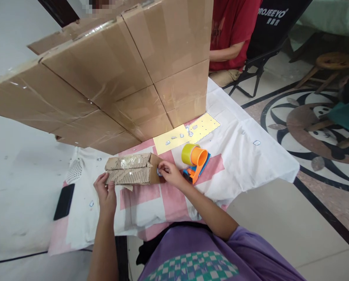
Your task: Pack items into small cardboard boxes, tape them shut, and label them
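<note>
Two hands: on one small cardboard box [133, 173]
Left hand [106, 191]: fingers curled, steadying the box's near-left edge
Right hand [170, 173]: pinching a small sticker [159, 172] at the box's right end
Tape dispenser [195, 162]: just right of it

Your small box [133, 174]: brown corrugated cardboard, glossy clear tape over its top. Your surface cloth [244, 164]: white with pink squares. Your tape dispenser [196, 166]: orange with a blue base, carrying a yellow-green roll. Sticker sheets [186, 134]: pale yellow, dotted with small blue-edged white labels. Your phone [64, 201]: black. The big cardboard wall [118, 70]: tan, banded with shiny tape. Your shirt [209, 257]: purple, with a green-and-white checker panel. Floor [309, 128]: cream with dark curved inlay.
</note>
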### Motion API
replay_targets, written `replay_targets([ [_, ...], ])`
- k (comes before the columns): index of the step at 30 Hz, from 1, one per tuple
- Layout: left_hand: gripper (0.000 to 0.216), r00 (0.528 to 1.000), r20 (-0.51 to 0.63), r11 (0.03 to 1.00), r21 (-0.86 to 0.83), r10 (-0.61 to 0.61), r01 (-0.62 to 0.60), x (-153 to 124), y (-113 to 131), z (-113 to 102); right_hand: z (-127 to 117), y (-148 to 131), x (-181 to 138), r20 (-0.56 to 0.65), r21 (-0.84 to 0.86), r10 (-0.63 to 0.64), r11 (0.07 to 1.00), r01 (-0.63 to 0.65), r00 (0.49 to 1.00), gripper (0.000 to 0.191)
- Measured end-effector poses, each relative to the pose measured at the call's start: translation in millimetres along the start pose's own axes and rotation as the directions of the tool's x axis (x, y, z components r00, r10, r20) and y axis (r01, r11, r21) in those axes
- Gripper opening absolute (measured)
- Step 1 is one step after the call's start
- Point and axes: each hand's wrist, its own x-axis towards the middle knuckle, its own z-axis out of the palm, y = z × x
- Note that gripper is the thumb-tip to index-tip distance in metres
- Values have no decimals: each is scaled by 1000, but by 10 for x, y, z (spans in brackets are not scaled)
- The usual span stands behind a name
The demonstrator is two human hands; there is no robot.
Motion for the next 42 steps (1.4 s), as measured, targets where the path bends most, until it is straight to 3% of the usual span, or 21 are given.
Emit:
replay_targets([
  [5,54,1000,-5,1000,-8,3,-3,1,-22,12,25,41,-10,-43,4,-1,1000,2,999,16],
  [11,55,1000,-10,1000,-16,0,-1,8,-39,33,32,36,-24,-17,-25,-20,1000,19,1000,3],
  [16,54,1000,-2,1000,-16,-9,9,15,-9,21,37,34,-38,-37,-45,-31,999,29,999,14],
  [23,54,1000,-12,1000,-18,-11,11,11,10,35,3,9,-43,-51,-155,-67,986,58,996,4],
  [27,52,1000,-25,1000,-25,-13,12,2,29,46,-12,-124,-112,-43,-253,-118,962,103,992,4],
  [30,50,999,-39,999,-41,-11,10,-4,43,56,-67,-398,-230,-22,-361,-175,919,155,984,10],
  [33,48,999,-37,999,-49,-6,5,-3,30,63,-342,-831,-257,-57,-484,-241,855,185,969,13],
  [35,48,999,-35,999,-49,-4,2,3,13,67,-699,-1148,-123,-143,-551,-245,824,129,959,12],
  [37,48,999,-37,999,-53,-2,0,8,0,71,-1139,-1408,147,-269,-669,-207,743,-28,941,15],
  [39,48,999,-43,998,-61,-2,-1,9,-6,79,-1555,-1557,491,-426,-766,-44,550,-334,904,14],
  [42,48,999,-52,997,-78,-10,6,-2,-3,96,-1943,-1563,955,-495,-762,73,442,-473,866,10],
])
